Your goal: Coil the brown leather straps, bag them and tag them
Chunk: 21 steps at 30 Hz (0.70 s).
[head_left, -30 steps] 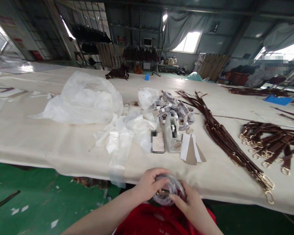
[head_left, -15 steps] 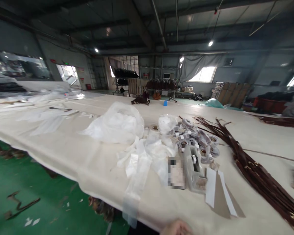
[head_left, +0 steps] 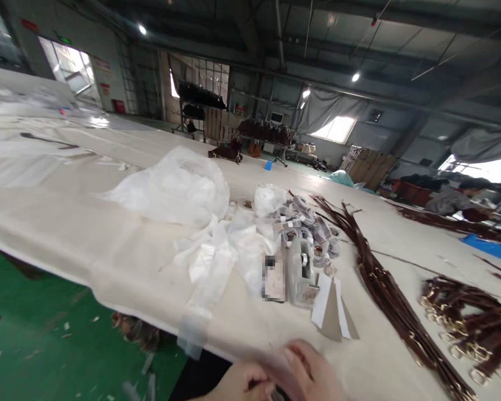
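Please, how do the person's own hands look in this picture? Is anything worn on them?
Only a small part of both hands shows at the bottom edge, blurred by motion. The left hand and the right hand are bare: no gloves, and no rings or markings that I can make out. The wrists are cut off by the frame, so sleeves or a watch cannot be judged.

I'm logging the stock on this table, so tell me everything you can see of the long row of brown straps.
The long row of brown straps lies flat on the cream table cover, running from the far middle toward the near right edge. The straps look like dark brown leather, thin and overlapping, with gold metal rings at the near ends. No hand touches them.
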{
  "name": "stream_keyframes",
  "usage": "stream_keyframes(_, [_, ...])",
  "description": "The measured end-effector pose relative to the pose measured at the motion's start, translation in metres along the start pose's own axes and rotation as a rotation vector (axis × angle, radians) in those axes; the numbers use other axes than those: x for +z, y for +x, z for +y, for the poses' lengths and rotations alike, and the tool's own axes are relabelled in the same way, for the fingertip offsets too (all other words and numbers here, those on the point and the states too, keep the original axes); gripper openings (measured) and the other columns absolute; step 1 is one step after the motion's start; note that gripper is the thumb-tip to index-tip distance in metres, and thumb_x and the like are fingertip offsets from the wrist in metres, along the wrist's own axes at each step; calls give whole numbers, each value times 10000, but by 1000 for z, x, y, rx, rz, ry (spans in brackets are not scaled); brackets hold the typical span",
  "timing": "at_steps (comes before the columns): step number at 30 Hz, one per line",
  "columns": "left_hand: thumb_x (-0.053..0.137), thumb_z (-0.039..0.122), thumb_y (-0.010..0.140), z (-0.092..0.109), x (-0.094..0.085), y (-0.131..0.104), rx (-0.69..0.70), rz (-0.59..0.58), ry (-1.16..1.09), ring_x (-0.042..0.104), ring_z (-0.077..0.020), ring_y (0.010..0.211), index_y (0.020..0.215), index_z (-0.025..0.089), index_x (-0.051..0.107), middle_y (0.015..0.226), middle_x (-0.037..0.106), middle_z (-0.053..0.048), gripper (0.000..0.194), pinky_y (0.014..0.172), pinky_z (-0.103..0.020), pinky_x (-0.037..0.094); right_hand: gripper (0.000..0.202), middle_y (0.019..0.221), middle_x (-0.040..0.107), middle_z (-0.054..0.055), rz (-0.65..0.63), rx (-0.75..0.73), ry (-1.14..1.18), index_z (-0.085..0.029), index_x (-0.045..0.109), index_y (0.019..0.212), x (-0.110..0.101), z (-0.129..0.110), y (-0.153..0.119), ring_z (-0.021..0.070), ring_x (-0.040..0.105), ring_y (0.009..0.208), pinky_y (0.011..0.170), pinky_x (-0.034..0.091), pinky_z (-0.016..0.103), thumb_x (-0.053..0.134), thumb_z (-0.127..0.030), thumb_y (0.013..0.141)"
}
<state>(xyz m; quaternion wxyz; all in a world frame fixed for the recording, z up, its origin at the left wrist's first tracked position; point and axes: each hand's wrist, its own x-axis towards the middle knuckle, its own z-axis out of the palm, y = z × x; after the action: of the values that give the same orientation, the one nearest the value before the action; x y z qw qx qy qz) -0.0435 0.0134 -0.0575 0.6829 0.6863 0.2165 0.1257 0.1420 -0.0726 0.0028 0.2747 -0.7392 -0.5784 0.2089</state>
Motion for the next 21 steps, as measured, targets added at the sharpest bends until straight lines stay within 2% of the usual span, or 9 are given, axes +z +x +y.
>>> stream_keyframes(3, [489,831,795,2,2,-2,49,1,73,494,-150,580,747,135,754,604,572,-22,746,555,-247,348,269,1029,754,111,151,93,-305,-182,677,1052,-21,5,35,271,725,924,833,567,370,456,-315,975])
stream_keyframes(5, [520,750,836,5,0,-4,55,31,157,518,-158,610,735,150,755,631,601,-28,652,585,-248,362,312,1198,691,214,215,151,-425,-104,637,1172,-28,12,49,374,672,1081,927,514,487,477,-217,929])
stream_keyframes(7, [543,643,878,7,-4,-7,56,67,215,540,-165,656,745,168,760,678,639,-33,539,627,-249,377,379,1316,616,280,238,186,-522,-49,604,1234,-29,14,53,435,626,1159,950,483,533,488,-143,886])
stream_keyframes(9, [555,587,886,6,-9,-9,47,99,230,535,-164,663,755,173,761,682,644,-28,481,632,-244,374,337,1270,652,264,209,169,-574,-67,637,1187,-26,8,52,412,668,1094,895,509,494,494,-137,890])
stream_keyframes(11, [551,587,882,3,-12,-10,23,101,192,521,-157,634,765,169,762,659,634,-20,482,600,-237,365,240,1097,735,164,151,96,-589,-154,686,1067,-19,-7,55,334,717,970,823,529,418,489,-197,937])
stream_keyframes(13, [553,593,877,-2,-12,-10,2,81,128,524,-154,617,772,163,767,653,641,-18,492,585,-235,368,239,1009,751,82,120,14,-589,-216,691,997,-10,-24,71,256,717,947,827,522,343,455,-249,985])
stream_keyframes(15, [562,614,870,-7,-11,-9,8,71,82,542,-158,628,795,161,778,682,668,-25,508,605,-240,387,260,1130,726,99,151,-7,-608,-187,664,1113,3,-36,100,231,686,1054,905,502,307,436,-241,1001])
stream_keyframes(18, [508,727,857,-12,-12,-10,36,97,50,548,-165,632,817,169,789,708,689,-39,627,625,-254,414,381,1287,634,230,260,86,-680,-18,551,1286,27,-40,155,276,626,1180,993,483,362,501,-245,985])
stream_keyframes(21, [467,817,824,-11,-20,-11,71,66,-38,585,-185,663,822,188,789,716,704,-38,706,678,-269,469,364,1220,658,175,336,179,-764,-60,587,1222,50,-34,195,260,649,1099,944,518,415,584,-318,966])
